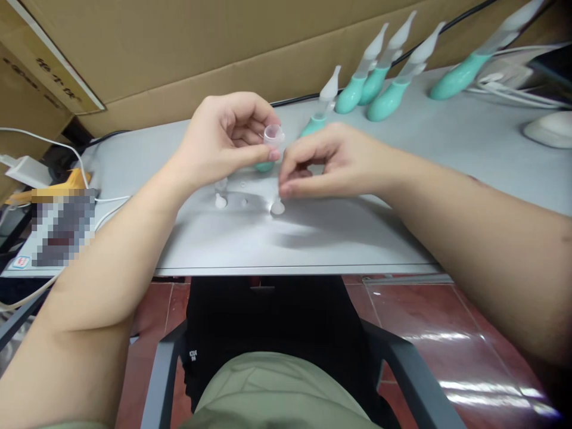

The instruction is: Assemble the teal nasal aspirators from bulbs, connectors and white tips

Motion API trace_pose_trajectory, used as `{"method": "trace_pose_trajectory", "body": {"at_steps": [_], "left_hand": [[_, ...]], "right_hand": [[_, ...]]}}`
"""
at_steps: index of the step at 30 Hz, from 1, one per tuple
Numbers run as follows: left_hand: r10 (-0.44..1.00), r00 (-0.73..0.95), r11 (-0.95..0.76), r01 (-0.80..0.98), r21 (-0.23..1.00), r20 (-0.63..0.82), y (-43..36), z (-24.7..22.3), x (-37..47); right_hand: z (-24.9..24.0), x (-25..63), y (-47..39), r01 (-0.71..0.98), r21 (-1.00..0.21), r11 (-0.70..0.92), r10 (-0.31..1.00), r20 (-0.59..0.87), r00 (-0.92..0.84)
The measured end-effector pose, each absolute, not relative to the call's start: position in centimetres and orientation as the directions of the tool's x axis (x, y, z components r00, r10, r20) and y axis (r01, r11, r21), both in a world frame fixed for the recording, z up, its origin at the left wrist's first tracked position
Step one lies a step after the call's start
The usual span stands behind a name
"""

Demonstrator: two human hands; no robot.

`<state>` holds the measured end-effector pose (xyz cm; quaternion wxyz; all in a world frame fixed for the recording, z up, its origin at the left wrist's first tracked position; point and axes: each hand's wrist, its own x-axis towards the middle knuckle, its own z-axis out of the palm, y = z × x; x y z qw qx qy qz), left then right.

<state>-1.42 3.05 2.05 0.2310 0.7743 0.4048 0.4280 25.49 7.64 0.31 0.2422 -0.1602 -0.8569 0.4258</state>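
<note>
My left hand (236, 134) is closed around a clear plastic cup-like chamber (273, 136), its open rim facing up. A bit of teal (264, 167) shows below the thumb; I cannot tell whether it joins the chamber. My right hand (319, 164) has its thumb and fingers pinched at the narrow top of a small white cone-shaped tip (277, 207), close to the table surface. Left of it lie another white cone-shaped tip (220, 201) and a tiny pale piece (243, 202). Partly hidden behind my right hand is a teal nasal aspirator (328, 89) with a white nozzle.
Several teal nasal aspirators (388, 101) with white nozzles stand along the back of the grey table (214, 250). A white mouse-shaped object (552, 129) and cables are at the right. A white charger (29, 171) and a yellow object (53, 192) sit at the left. Cardboard (179, 53) walls the back.
</note>
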Motion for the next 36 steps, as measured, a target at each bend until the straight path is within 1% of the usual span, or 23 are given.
{"method": "trace_pose_trajectory", "body": {"at_steps": [2,4,6,12,15,17,20,23,28,31,36], "left_hand": [[0.804,0.318,-0.595,0.416,0.688,0.503,3.3,1.8,-1.6],[0.797,0.327,-0.603,0.404,0.688,0.507,3.5,1.7,-1.7],[0.801,0.331,-0.598,0.395,0.698,0.499,3.5,1.7,-1.6],[0.822,0.287,-0.57,0.4,0.718,0.492,2.6,2.1,-0.7],[0.821,0.291,-0.571,0.413,0.709,0.491,2.2,2.2,-0.6],[0.828,0.27,-0.561,0.416,0.716,0.492,2.2,2.3,-0.6],[0.852,0.25,-0.523,0.387,0.759,0.46,2.5,2.3,-0.6],[0.867,0.276,-0.49,0.324,0.809,0.415,2.7,2.5,-0.6],[0.924,0.218,-0.371,0.307,0.877,0.314,1.8,3.1,-0.3],[0.936,0.19,-0.343,0.309,0.887,0.296,1.5,3.4,-0.2],[0.931,0.203,-0.359,0.361,0.861,0.303,1.5,3.5,0.0]], "right_hand": [[0.6,25.2,7.2,0.022,-0.812,0.584,0.6,0.413,-0.685],[0.6,24.7,6.9,-0.038,-0.807,0.589,0.683,0.523,-0.51],[0.4,24.1,6.7,-0.086,-0.822,0.562,0.722,0.539,-0.434],[-0.2,23.2,6.7,-0.138,-0.88,0.454,0.777,0.467,-0.422],[-0.5,23.2,6.6,-0.104,-0.894,0.436,0.793,0.437,-0.425],[-0.7,23.2,6.6,-0.109,-0.889,0.446,0.797,0.449,-0.404],[-1.1,23.0,6.6,-0.155,-0.885,0.438,0.781,0.461,-0.421],[-1.4,22.6,6.6,-0.186,-0.89,0.416,0.762,0.453,-0.463],[-1.4,21.9,6.5,-0.336,-0.867,0.368,0.748,0.491,-0.446],[-1.5,22.0,6.8,-0.37,-0.875,0.311,0.726,0.47,-0.501],[-1.6,22.5,7.3,-0.379,-0.89,0.255,0.682,0.443,-0.582]]}}
